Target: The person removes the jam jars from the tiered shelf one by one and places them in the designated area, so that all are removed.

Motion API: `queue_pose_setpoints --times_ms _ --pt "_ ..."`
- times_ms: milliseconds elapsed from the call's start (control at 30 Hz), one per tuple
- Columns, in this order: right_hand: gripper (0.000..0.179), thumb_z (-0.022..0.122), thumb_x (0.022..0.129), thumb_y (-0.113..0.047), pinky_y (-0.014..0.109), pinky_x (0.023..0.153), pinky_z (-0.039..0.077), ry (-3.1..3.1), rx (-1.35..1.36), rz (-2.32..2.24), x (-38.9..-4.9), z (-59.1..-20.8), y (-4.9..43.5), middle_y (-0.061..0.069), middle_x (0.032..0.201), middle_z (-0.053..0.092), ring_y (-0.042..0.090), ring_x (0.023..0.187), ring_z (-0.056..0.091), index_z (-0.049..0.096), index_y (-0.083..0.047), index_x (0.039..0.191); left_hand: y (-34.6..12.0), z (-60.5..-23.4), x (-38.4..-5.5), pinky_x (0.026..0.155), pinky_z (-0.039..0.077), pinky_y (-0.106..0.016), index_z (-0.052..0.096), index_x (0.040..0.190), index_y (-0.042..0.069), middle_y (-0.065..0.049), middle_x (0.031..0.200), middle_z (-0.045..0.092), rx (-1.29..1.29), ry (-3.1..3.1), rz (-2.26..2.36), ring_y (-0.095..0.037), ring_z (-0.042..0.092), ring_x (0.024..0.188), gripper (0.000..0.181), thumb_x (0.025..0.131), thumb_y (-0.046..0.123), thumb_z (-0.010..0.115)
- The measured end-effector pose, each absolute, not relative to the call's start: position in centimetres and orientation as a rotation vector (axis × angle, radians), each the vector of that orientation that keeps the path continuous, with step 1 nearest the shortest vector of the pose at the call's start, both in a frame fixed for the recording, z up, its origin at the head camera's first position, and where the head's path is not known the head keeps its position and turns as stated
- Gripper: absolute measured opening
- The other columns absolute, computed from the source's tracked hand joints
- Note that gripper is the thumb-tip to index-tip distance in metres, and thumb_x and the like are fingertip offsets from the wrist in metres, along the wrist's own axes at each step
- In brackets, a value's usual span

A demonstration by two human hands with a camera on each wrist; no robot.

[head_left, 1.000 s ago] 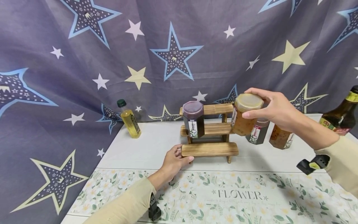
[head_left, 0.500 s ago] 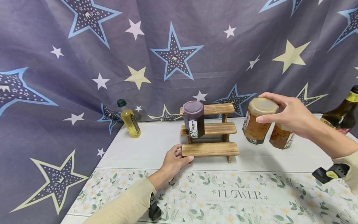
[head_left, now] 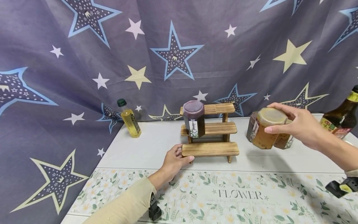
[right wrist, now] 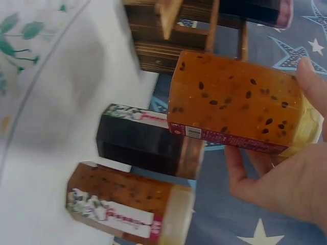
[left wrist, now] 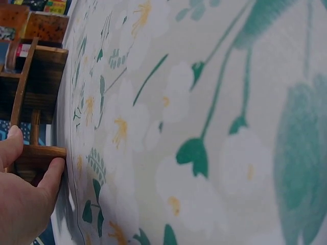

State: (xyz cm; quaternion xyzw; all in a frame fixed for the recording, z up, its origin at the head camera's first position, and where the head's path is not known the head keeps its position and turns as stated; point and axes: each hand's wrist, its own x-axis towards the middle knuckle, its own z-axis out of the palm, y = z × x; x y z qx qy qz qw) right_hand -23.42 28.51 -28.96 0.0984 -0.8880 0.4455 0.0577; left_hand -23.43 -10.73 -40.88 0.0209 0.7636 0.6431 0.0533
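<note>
My left hand (head_left: 174, 159) pinches the left end of the lowest step of a small three-tier wooden shelf (head_left: 210, 149). In the left wrist view, thumb and finger (left wrist: 50, 178) lie on either side of that end. My right hand (head_left: 303, 126) holds an amber jam jar (right wrist: 232, 99) with dark seeds by its pale lid, off the table, right of the shelf. Behind it stand a dark jar (right wrist: 143, 138) and a second amber jar (right wrist: 122, 201), both partly hidden in the head view. Another dark jar (head_left: 193, 119) with a purple lid sits on the shelf's left side.
A small bottle of yellow oil (head_left: 130, 123) with a green cap stands at the back left. At the far right is a brown sauce bottle (head_left: 339, 115). A star-printed curtain (head_left: 167, 90) hangs behind the table; a flower-print cloth (head_left: 223, 205) lies in front.
My right hand has carried the amber jar from in front of the shelf's right end rightward and down, before the other two jars. My left hand has stayed on the shelf.
</note>
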Motion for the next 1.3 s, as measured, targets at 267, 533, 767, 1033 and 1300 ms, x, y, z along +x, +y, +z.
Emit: queue_pose_setpoints --times_ms 267,533,767,1033,1300 --pt "0.067 0.081 0.080 -0.021 0.021 0.071 0.054 -2.654 0.311 1.482 -22.9 -31.7 28.5 -0.012 0.113 0.058 0.000 0.096 0.057 0.048 -0.019 0.138 -10.7 -40.8 -23.3 0.086 0.054 -0.031 0.036 0.144 0.000 -0.019 0.127 0.058 0.062 2.305 1.963 -0.029 0.060 0.110 0.074 0.082 0.007 0.077" --pt "0.074 0.081 0.079 -0.020 0.018 0.071 0.053 -2.641 0.333 1.487 -22.5 -34.2 28.1 -0.005 0.119 0.057 -0.006 0.095 0.056 0.044 -0.010 0.143 -10.7 -40.9 -23.4 0.086 0.054 -0.031 0.038 0.143 0.001 -0.018 0.125 0.059 0.047 2.313 1.953 -0.027 0.061 0.109 0.072 0.082 0.009 0.077" --pt "0.085 0.082 0.078 -0.028 0.013 0.073 0.050 -2.696 0.255 1.446 -22.3 -35.4 27.9 0.019 0.136 0.048 -0.012 0.095 0.050 0.038 -0.008 0.147 -10.8 -41.1 -23.5 0.086 0.054 -0.030 0.040 0.142 0.001 -0.017 0.125 0.060 0.040 2.309 1.958 -0.026 0.061 0.108 0.071 0.082 0.009 0.078" --pt "0.084 0.084 0.075 -0.032 0.013 0.073 0.047 -2.719 0.246 1.384 -22.3 -36.4 27.8 0.017 0.132 0.052 -0.009 0.097 0.048 0.042 -0.010 0.145 -10.8 -41.1 -23.5 0.085 0.055 -0.030 0.039 0.142 0.000 -0.018 0.124 0.060 0.045 2.317 1.954 -0.027 0.061 0.107 0.072 0.082 0.009 0.078" --pt "0.083 0.083 0.076 -0.033 0.018 0.074 0.050 -2.746 0.270 1.384 -22.5 -36.5 28.0 0.014 0.131 0.053 -0.008 0.097 0.050 0.042 -0.013 0.145 -10.8 -41.1 -23.6 0.085 0.055 -0.029 0.040 0.142 0.002 -0.016 0.123 0.060 0.035 2.316 1.944 -0.025 0.062 0.106 0.071 0.082 0.010 0.077"
